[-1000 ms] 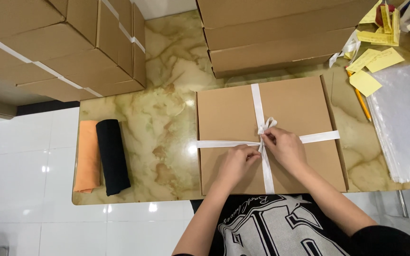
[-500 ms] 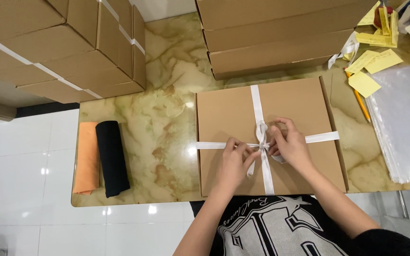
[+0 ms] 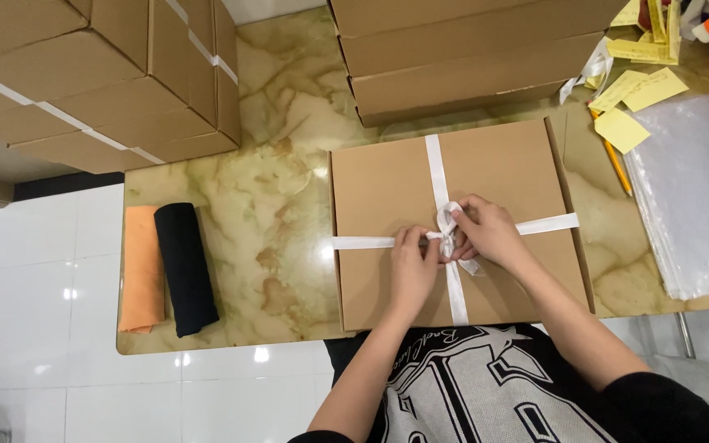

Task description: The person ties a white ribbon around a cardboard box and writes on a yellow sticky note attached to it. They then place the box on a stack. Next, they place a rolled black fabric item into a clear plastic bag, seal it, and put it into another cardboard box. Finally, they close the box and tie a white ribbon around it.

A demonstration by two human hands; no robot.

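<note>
Both hands meet at the centre of a flat box point(image 3: 453, 221), pinching a white ribbon point(image 3: 436, 168) where its two bands cross. The left hand point(image 3: 414, 267) has thumb and fingertips pressed together on the ribbon just left of the knot; the right hand point(image 3: 486, 232) curls over the knot from the right, fingers closed on a loop point(image 3: 446, 218) that stands up above the crossing. A loose tail point(image 3: 471, 266) trails out beneath the right hand.

Judging from the grip, a neat bow calls for even tension on both sides, the crossing held down against the lid while the loop is drawn, and the bands kept flat rather than twisted.

The ribbon is smooth, thin and satin-like, running lengthwise and crosswise over the lid. The box is plain brown cardboard, matt, shallow and nearly square, lying on a glossy marble-patterned table point(image 3: 281, 189) in cream and green-brown, close to the near edge and just in front of the person.

Beyond it, a stack of similar flat boxes point(image 3: 469, 49) lies along the far edge. At upper left stand ribbon-tied cartons point(image 3: 84, 74) of the same cardboard. Near the table's left end lie two rolled cloths side by side and touching, one black point(image 3: 184, 267), one orange point(image 3: 141, 267), both soft and matt. At right are yellow slips point(image 3: 638, 90) of paper, a pencil point(image 3: 615, 164) and a pile of clear, crinkled plastic bags point(image 3: 695, 189).
</note>
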